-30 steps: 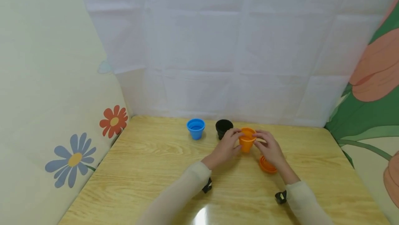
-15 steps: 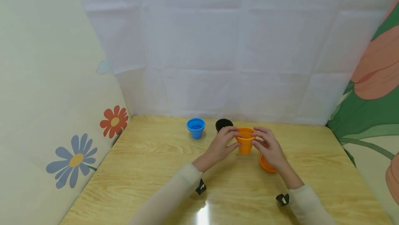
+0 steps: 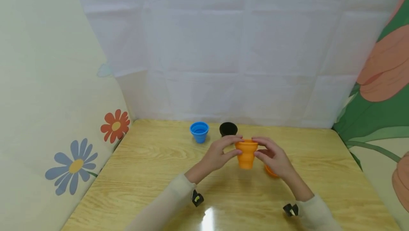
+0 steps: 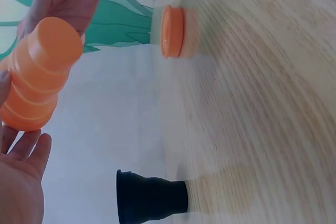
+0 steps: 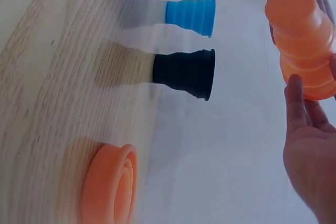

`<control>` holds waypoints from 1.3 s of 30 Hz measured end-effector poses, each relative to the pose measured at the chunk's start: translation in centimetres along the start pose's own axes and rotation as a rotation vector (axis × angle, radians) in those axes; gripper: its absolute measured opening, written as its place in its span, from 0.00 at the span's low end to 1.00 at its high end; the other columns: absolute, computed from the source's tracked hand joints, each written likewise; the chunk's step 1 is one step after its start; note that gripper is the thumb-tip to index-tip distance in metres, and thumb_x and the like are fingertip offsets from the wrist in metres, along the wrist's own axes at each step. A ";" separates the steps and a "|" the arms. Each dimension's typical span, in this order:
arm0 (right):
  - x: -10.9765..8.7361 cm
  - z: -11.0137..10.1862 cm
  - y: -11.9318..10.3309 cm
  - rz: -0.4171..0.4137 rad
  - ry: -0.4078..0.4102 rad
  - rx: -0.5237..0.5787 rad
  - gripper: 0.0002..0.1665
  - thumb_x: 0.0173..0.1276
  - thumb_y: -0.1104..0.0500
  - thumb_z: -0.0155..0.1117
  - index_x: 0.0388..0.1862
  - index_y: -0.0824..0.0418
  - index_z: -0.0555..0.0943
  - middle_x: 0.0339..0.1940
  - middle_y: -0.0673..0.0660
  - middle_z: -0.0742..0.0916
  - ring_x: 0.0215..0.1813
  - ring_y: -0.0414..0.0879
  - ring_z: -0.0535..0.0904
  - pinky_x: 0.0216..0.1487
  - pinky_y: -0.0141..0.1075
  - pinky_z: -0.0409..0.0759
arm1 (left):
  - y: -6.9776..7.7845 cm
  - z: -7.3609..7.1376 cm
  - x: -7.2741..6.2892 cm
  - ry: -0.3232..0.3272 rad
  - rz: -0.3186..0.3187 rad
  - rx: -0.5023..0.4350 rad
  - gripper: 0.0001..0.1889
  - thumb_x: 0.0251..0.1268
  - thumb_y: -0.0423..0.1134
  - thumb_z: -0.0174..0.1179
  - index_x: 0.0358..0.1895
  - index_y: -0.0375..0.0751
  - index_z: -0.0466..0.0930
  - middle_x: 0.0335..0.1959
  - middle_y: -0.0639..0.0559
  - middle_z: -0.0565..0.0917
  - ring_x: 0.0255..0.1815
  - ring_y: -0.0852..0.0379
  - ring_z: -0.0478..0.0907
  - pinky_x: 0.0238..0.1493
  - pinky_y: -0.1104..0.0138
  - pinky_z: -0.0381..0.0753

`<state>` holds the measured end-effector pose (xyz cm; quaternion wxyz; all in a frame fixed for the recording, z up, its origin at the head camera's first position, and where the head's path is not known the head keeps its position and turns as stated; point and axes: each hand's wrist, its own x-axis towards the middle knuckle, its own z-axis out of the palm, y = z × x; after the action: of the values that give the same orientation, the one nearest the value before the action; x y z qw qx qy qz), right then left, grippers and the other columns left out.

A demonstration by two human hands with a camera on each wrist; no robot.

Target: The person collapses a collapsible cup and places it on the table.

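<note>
Between both hands, an orange collapsible cup (image 3: 246,155) is raised off the table, stretched to full height with its ridged wall showing. My left hand (image 3: 216,155) pinches its rim and upper side from the left, thumb below the rim. From the other side my right hand (image 3: 275,158) grips the rim the same way. In the left wrist view the cup (image 4: 44,61) tilts with its base toward the camera. A second orange collapsible cup (image 5: 110,184), folded flat, lies on the table; in the head view the right hand partly covers it.
At the back of the wooden table (image 3: 153,160) stand a blue collapsible cup (image 3: 199,132) and a black one (image 3: 228,129), both upright and extended. The left hand partly hides the black cup in the head view. A white cloth (image 3: 204,64) hangs behind the table.
Both hands have brought the orange cup nearer to the body and slightly left. Its side now faces the head camera more, and less of its inside shows.
</note>
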<state>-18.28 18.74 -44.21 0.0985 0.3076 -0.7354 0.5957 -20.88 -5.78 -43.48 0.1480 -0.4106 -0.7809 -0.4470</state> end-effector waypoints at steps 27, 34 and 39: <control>-1.1 3.2 -0.6 0.060 0.017 0.006 0.13 0.71 0.70 0.64 0.53 0.72 0.79 0.45 0.67 0.85 0.48 0.39 0.82 0.50 0.30 0.83 | 1.1 -0.7 -3.2 0.019 -0.295 -0.280 0.14 0.70 0.35 0.65 0.56 0.37 0.82 0.49 0.45 0.87 0.47 0.53 0.84 0.49 0.63 0.86; -1.3 3.8 -0.9 0.123 0.005 -0.040 0.13 0.72 0.69 0.64 0.53 0.69 0.79 0.46 0.64 0.86 0.47 0.37 0.81 0.50 0.31 0.83 | 1.2 -0.9 -3.8 0.019 -0.309 -0.288 0.12 0.70 0.34 0.64 0.54 0.40 0.83 0.48 0.46 0.87 0.45 0.54 0.85 0.46 0.63 0.86; -1.2 4.3 -1.0 0.130 0.013 -0.054 0.12 0.73 0.69 0.62 0.53 0.69 0.80 0.43 0.63 0.86 0.41 0.37 0.81 0.42 0.31 0.84 | 1.4 -1.0 -4.1 0.033 -0.308 -0.248 0.12 0.70 0.30 0.63 0.54 0.36 0.82 0.46 0.42 0.89 0.39 0.55 0.85 0.41 0.68 0.85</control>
<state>-15.76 15.07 -45.16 0.0727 0.2522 -0.7690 0.5829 -17.35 -8.30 -44.55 0.0388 -0.2939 -0.7709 -0.5637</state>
